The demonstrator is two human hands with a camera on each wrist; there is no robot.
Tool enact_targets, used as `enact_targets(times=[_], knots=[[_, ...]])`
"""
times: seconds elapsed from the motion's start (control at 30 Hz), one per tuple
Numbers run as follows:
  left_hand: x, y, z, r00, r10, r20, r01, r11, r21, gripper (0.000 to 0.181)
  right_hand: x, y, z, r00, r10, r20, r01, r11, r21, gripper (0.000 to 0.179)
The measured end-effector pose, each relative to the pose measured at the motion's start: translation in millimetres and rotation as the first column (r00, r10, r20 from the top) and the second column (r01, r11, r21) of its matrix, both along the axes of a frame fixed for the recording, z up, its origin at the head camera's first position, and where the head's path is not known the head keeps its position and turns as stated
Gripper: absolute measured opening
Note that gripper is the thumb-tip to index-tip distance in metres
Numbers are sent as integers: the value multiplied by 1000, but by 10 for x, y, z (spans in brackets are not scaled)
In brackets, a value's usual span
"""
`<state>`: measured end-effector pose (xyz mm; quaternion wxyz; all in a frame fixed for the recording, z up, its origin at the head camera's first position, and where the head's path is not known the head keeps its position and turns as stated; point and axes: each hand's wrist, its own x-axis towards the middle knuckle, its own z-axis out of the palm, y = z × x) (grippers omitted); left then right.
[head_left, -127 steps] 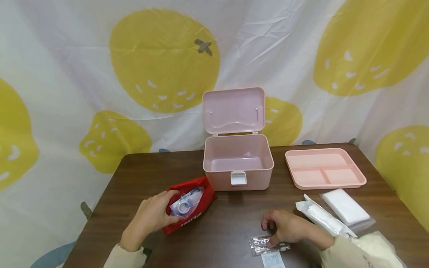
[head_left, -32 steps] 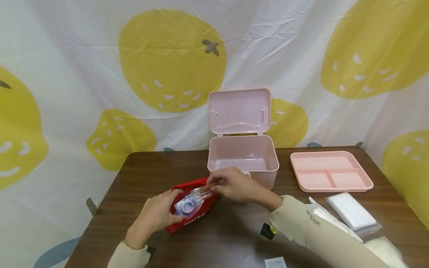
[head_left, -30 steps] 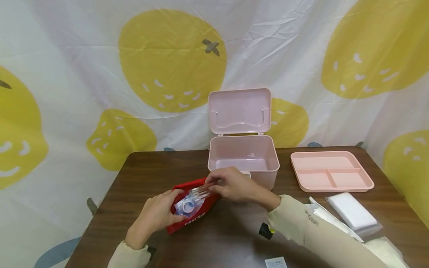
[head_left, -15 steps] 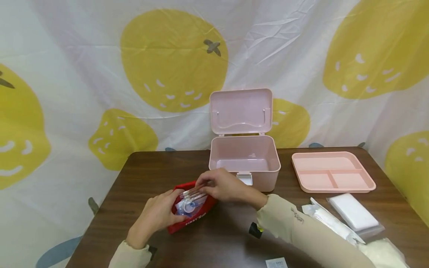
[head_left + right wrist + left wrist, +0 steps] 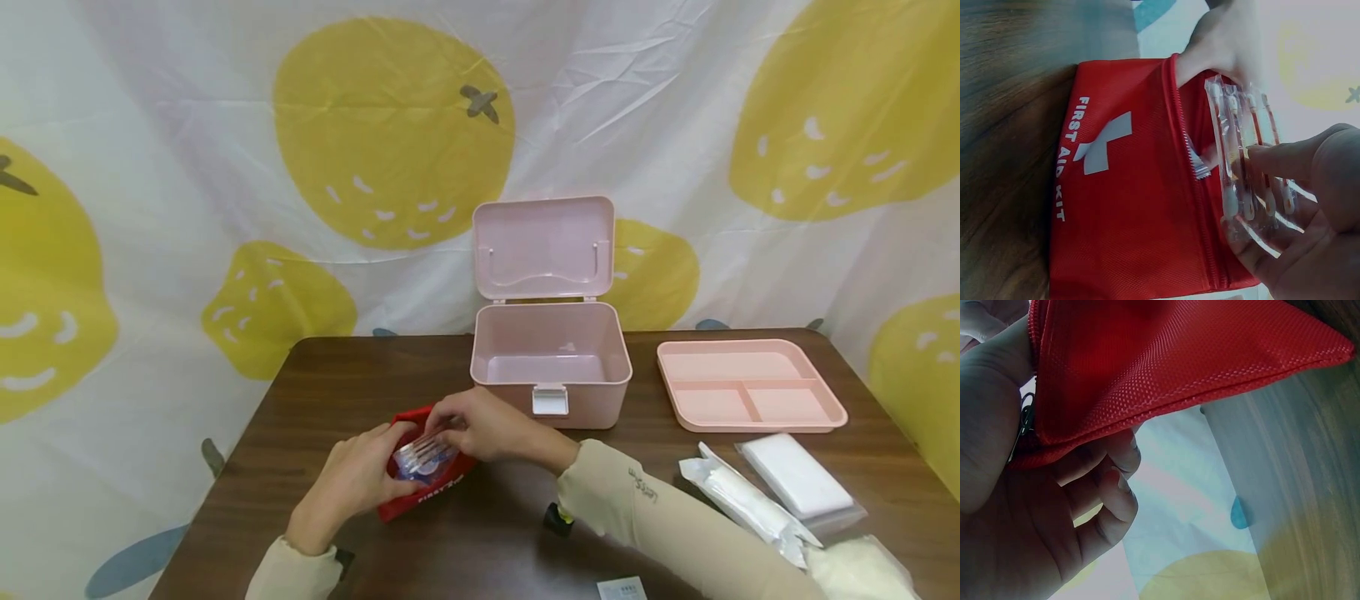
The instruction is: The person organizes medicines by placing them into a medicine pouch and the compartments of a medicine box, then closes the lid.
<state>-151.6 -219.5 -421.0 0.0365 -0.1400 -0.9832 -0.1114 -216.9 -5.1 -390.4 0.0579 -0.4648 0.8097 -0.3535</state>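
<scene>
A red first aid pouch [image 5: 408, 503] with white lettering and a white cross stands unzipped, its mouth gaping upward. My left hand [image 5: 352, 477] grips its left edge between thumb and fingers, holding the mouth apart. At the opening, my right hand [image 5: 483, 425] pinches a clear packet of cotton swabs [image 5: 1230, 147]. Several swabs with reddish-brown shafts lie side by side in that packet. In the right wrist view the swabs are right at the zipper edge. Clear-wrapped items sit inside the pouch, partly hidden by the swab packet.
Behind the pouch stands a pink box [image 5: 600, 408] with its lid raised. A pink divided tray [image 5: 720, 408] lies to its right. Nearer me are a long white wrapped packet [image 5: 738, 496], a white folded pad [image 5: 798, 475], a pale bagged item [image 5: 858, 571] and a small flat packet [image 5: 621, 588].
My right hand has lifted the swab packet from the table, carried it left to the pouch, then lowered it into the mouth. The left hand keeps its grip.
</scene>
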Motion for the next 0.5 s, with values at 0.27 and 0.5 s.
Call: enact_targets(times=[0.27, 0.5], knots=[[2, -1, -6, 1000, -9, -14, 9, 1000, -1, 68, -9, -65, -77, 994, 32, -106, -26, 998, 60, 9], [-1, 1, 0, 1000, 1, 6, -1, 1000, 6, 68, -3, -102, -120, 989, 29, -143, -12, 993, 114, 12]])
